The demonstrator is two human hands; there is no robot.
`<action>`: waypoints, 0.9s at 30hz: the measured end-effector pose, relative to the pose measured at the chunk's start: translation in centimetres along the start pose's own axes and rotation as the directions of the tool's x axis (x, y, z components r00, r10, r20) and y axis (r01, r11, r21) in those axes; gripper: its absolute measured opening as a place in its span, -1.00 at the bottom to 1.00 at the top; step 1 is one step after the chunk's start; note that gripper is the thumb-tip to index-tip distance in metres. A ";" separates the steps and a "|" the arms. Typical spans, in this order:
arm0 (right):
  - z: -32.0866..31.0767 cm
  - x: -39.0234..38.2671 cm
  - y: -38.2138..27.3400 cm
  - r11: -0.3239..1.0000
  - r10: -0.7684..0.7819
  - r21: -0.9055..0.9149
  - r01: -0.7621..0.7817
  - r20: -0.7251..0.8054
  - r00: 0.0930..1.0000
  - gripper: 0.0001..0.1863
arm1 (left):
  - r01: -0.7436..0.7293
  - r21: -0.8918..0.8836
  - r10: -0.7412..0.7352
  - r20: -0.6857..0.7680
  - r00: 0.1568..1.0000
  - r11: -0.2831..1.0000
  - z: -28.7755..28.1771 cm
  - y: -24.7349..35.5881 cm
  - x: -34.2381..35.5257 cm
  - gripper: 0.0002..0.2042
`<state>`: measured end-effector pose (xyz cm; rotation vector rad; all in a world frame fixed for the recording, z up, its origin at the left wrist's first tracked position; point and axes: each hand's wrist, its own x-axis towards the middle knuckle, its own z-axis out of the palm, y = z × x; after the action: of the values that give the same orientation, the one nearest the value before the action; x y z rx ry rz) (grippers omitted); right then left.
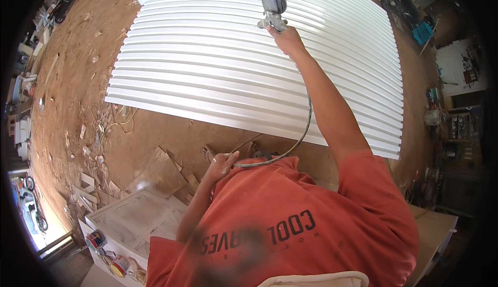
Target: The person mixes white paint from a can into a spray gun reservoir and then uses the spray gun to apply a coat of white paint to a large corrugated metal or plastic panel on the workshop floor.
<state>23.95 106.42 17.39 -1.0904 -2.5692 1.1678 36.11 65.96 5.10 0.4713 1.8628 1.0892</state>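
Note:
With my right arm stretched out ahead, my right hand is closed around the handle of a spray gun that has a dark metal cup on top. The gun is above a large white corrugated sheet, apart from its surface as far as I can tell. A thin dark air hose hangs from the gun and curves back toward my waist. There my left hand is closed on the hose, close to my red shirt.
A pale panelled board lies at lower left, with paint tins beside it. Wood scraps and a loose cable litter the dirt floor. At right are a blue crate and a brown board.

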 end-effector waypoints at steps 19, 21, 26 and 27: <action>-2.2 4.4 -1.8 0.996 -0.037 -0.093 0.013 -0.267 0.963 -0.32 | 0.055 -0.030 -0.051 0.121 0.991 0.998 0.0 -0.5 2.4 -0.46; -3.8 4.5 0.5 0.994 0.014 -0.100 -0.045 -0.287 0.958 -0.37 | 0.012 -0.011 -0.011 0.139 0.990 1.000 0.0 -0.4 3.0 -0.47; -6.9 2.9 4.7 0.981 0.126 -0.092 -0.168 -0.353 0.927 -0.41 | -0.002 0.018 0.000 0.154 0.988 1.000 0.5 -0.3 3.8 -0.49; -7.3 2.6 5.1 0.978 0.143 -0.088 -0.188 -0.367 0.919 -0.41 | -0.008 0.026 0.004 0.166 0.986 1.000 0.6 0.0 4.0 -0.49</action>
<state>27.69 114.91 18.46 -1.4232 -2.3212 0.7569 34.55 68.96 2.93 0.5657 1.7325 0.9994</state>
